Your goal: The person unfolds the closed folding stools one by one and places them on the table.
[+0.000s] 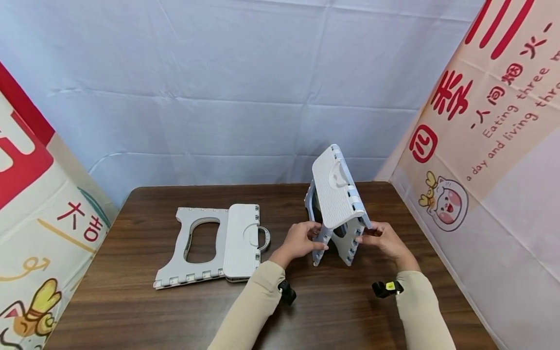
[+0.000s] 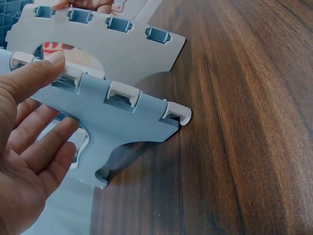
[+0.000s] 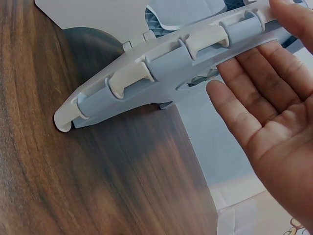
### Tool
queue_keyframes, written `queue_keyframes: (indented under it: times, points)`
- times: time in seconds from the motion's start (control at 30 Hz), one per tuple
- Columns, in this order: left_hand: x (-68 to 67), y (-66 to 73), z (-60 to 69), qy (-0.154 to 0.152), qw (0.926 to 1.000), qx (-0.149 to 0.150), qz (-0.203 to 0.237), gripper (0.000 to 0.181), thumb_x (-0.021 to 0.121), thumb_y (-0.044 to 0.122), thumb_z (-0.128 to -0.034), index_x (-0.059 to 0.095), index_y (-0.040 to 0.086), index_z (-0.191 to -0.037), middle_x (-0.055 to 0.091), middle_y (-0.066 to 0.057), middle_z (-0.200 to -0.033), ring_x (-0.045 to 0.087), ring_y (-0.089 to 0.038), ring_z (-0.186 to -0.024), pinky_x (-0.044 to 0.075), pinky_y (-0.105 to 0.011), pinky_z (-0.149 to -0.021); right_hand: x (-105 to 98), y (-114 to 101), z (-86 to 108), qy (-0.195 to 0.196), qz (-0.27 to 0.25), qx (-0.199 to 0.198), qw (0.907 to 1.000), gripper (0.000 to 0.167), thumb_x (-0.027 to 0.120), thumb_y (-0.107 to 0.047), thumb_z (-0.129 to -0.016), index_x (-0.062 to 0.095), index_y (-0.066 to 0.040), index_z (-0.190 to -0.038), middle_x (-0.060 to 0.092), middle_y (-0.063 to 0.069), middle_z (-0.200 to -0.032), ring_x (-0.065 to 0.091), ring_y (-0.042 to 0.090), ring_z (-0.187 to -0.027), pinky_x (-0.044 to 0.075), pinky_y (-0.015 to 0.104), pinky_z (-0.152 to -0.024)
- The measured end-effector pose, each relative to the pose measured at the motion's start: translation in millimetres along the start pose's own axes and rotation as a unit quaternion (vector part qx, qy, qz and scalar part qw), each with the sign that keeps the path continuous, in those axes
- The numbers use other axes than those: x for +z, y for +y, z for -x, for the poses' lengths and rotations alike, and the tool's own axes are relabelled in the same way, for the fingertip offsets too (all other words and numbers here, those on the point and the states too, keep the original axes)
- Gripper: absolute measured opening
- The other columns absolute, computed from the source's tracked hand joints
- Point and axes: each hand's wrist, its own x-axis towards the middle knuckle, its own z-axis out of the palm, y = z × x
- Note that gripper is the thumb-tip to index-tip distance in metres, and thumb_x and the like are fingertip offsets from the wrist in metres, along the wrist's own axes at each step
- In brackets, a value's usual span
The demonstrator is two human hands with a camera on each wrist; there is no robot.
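A partly unfolded white and pale-blue folding step stool stands tilted at the right of the table, its textured white top sloping. My left hand grips the hinged edge of its left leg panel, thumb on one side and fingers on the other, as the left wrist view also shows. On the opposite panel my right hand holds the edge between thumb and fingers; in the right wrist view the hinge knuckles run along that edge. Some fingertips are hidden behind the panels.
A second folding stool lies flat on the brown wooden table to the left, its handle loop towards my left hand. A pale cloth hangs behind the table, and printed cloths flank both sides.
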Motion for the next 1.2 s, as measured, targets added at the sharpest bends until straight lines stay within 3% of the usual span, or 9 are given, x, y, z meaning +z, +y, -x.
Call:
queue_keyframes:
  times: [0.2,0.47,0.77,0.9,1.2]
  points:
    - [-0.9,0.6,1.5,0.002,0.9999,0.005,0.012,0.050,0.082,0.022,-0.0721,0.063,0.005,-0.116,0.066,-0.003,-0.102,0.064,-0.021,-0.090,0.049,-0.020,-0.072,0.4,-4.5,3.6,0.000,-0.004,-0.007,1.0000,0.024,0.066,0.010,-0.079,0.060,0.016,-0.101,0.067,0.000,-0.090,0.058,0.012,-0.079,0.050,0.029,-0.066]
    - [0.4,-0.2,1.0,0.005,0.9998,0.004,0.019,0.050,0.082,0.022,-0.0713,0.063,0.005,-0.115,0.067,-0.003,-0.101,0.065,-0.021,-0.089,0.049,-0.019,-0.070,-5.7,1.0,6.3,0.005,-0.013,-0.002,0.9999,0.023,0.070,0.002,-0.079,0.066,0.008,-0.101,0.067,0.000,-0.092,0.060,0.014,-0.082,0.050,0.030,-0.070]
    - [1.0,-0.9,1.2,0.003,0.9996,0.010,0.028,0.051,0.082,0.021,-0.0718,0.063,0.004,-0.116,0.067,-0.004,-0.102,0.065,-0.024,-0.089,0.049,-0.019,-0.070,-10.5,1.2,8.7,0.008,-0.020,0.022,0.9995,0.026,0.068,0.003,-0.081,0.063,0.011,-0.105,0.067,0.000,-0.093,0.059,0.015,-0.083,0.051,0.035,-0.071]
    - [0.6,-1.4,1.2,0.000,0.9996,0.008,0.028,0.050,0.082,0.021,-0.0724,0.063,0.005,-0.115,0.066,-0.003,-0.103,0.065,-0.023,-0.089,0.049,-0.020,-0.070,-12.2,2.6,8.4,0.009,-0.007,0.013,0.9998,0.024,0.065,0.008,-0.081,0.061,0.014,-0.104,0.067,-0.001,-0.091,0.059,0.013,-0.080,0.051,0.034,-0.069]
    - [-1.1,-2.0,1.9,-0.004,0.9998,0.012,0.015,0.050,0.081,0.023,-0.0727,0.063,0.005,-0.115,0.066,-0.003,-0.102,0.063,-0.025,-0.091,0.048,-0.022,-0.073,-5.8,-21.9,14.2,0.012,-0.003,0.009,0.9999,0.021,0.064,0.010,-0.081,0.064,0.011,-0.102,0.066,-0.003,-0.089,0.058,0.011,-0.078,0.050,0.029,-0.068]
